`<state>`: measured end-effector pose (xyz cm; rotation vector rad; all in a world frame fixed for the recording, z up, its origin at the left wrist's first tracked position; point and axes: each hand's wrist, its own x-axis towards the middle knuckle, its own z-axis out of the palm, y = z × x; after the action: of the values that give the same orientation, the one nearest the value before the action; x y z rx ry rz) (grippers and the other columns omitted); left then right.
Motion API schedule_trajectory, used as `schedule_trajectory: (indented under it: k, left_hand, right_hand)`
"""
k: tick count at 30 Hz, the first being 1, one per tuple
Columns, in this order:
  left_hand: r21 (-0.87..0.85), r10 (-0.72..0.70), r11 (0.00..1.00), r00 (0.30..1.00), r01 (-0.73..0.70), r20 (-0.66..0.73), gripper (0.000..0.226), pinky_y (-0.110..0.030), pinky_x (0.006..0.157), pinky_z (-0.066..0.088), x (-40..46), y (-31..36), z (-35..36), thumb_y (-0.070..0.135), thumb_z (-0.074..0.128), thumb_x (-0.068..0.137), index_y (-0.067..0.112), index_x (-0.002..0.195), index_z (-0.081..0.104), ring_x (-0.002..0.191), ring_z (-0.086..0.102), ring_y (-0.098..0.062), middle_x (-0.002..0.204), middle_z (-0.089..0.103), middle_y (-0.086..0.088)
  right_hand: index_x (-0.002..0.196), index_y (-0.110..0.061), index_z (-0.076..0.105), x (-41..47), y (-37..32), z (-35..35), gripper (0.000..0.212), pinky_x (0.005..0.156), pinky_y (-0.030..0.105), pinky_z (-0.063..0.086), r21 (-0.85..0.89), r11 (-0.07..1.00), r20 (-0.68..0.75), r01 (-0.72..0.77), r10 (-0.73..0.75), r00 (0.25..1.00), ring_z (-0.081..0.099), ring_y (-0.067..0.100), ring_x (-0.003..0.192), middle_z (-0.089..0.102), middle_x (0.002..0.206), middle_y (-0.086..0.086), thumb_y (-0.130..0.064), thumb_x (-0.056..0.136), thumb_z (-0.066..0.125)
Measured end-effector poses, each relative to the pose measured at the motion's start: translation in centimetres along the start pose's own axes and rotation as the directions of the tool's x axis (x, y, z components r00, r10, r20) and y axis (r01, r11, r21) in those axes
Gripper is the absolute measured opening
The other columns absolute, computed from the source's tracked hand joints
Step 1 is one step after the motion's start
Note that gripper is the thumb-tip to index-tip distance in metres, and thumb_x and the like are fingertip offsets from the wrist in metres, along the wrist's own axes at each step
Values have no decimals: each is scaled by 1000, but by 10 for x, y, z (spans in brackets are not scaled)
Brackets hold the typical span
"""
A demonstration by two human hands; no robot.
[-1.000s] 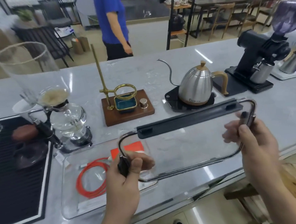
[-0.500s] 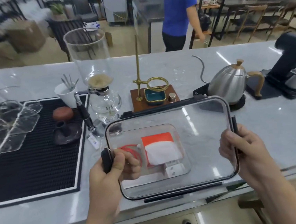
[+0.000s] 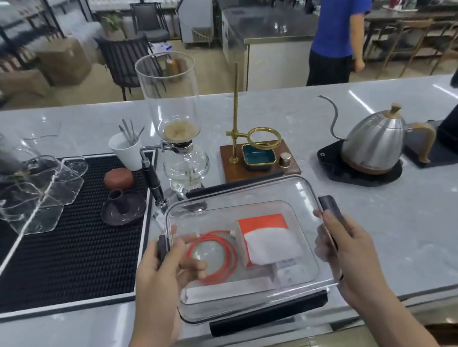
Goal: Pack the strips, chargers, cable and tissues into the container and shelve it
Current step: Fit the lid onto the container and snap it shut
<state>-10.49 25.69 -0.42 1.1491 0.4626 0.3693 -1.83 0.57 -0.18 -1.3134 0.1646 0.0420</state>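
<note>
A clear plastic container [image 3: 294, 192] with a clear lid and dark clasps sits on the grey counter near its front edge. Through the lid I see a coiled orange cable [image 3: 221, 255], an orange and white tissue pack [image 3: 267, 239], a white strip [image 3: 228, 289] along the front and a white charger [image 3: 286, 272] at the front right. My left hand [image 3: 164, 269] holds the lid's left side at its clasp, thumb on top. My right hand [image 3: 347, 248] grips the right side by the dark clasp [image 3: 330, 208].
A glass siphon brewer [image 3: 177, 139] and a brass stand on a wooden base [image 3: 257, 156] stand just behind the container. A steel kettle [image 3: 373, 142] is at the right, a black mat [image 3: 60, 234] with cups at the left. A person in blue stands beyond the counter.
The lid, held up and tilted a second ago, has come down flat over the container. Both hands have stayed at its two short sides, and my view has swung left.
</note>
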Motion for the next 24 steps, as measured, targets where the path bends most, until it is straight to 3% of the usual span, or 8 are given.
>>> schedule_trajectory:
  k: [5, 8, 11, 14, 18, 20, 21, 24]
  left_hand:
    - [-58, -5, 998, 1000, 3, -26, 28, -21, 86, 56, 11, -3, -7, 4, 55, 98, 4, 124, 64, 108, 70, -17, 114, 74, -5]
    - [-2, 18, 1000, 999, -18, -38, 35, -25, 101, 48, 20, -6, -11, 4, 53, 99, 12, 133, 60, 119, 63, -8, 124, 71, 4]
    - [116, 40, 993, 998, -36, -39, 38, -28, 109, 38, 29, -10, -19, 10, 54, 100, 20, 137, 58, 126, 56, -2, 133, 64, 11]
    - [212, 29, 977, 999, -24, -23, 39, -27, 110, 35, 35, -13, -25, 17, 56, 100, 28, 137, 57, 128, 51, 4, 137, 60, 16]
    - [245, -16, 969, 1000, 21, -21, 36, -21, 104, 36, 40, -15, -27, 22, 60, 99, 34, 133, 60, 120, 53, 14, 130, 62, 26]
    - [248, -34, 968, 999, 40, -29, 31, -17, 98, 38, 41, -15, -26, 25, 62, 98, 41, 124, 63, 112, 54, 20, 121, 64, 32]
    - [254, -36, 966, 999, 42, -28, 28, -15, 95, 38, 42, -14, -25, 25, 61, 98, 44, 119, 63, 108, 55, 21, 116, 65, 35]
    - [276, -42, 960, 999, 45, -17, 31, -15, 90, 40, 45, -16, -24, 19, 59, 99, 43, 118, 62, 105, 56, 22, 111, 66, 37]
  right_hand:
    - [80, -25, 71, 2, 12, 6, 21, 47, 21, 36, -250, 965, -84, 81, -105, 991, 40, 11, 51, 45, 58, -3, -30, 97, 58]
    - [63, -17, 59, 4, 20, 9, 37, 46, 19, 31, -419, 895, -80, 152, -204, 976, 35, 9, 49, 41, 55, -1, -33, 97, 57]
    - [63, -7, 55, 8, 26, 10, 41, 46, 17, 30, -536, 822, -86, 193, -281, 956, 37, 6, 49, 42, 53, 3, -32, 95, 58]
    - [56, -18, 38, 10, 29, 10, 45, 45, 15, 27, -622, 744, -5, 243, -314, 949, 30, 6, 47, 32, 50, -8, -28, 96, 56]
    - [58, -18, 37, 12, 34, 8, 43, 45, 17, 20, -650, 713, 60, 261, -295, 954, 26, 7, 48, 30, 50, -8, -29, 96, 53]
    - [63, -12, 46, 13, 37, 6, 40, 48, 23, 22, -641, 727, 69, 247, -267, 961, 26, 7, 50, 50, 52, -2, -33, 96, 52]
    - [67, -8, 51, 13, 39, 6, 38, 49, 24, 23, -637, 734, 67, 236, -252, 965, 26, 7, 50, 65, 64, 7, -32, 96, 52]
    - [77, -1, 57, 15, 41, 6, 36, 48, 23, 23, -636, 742, 60, 212, -227, 972, 27, 8, 49, 72, 84, 14, -31, 97, 52]
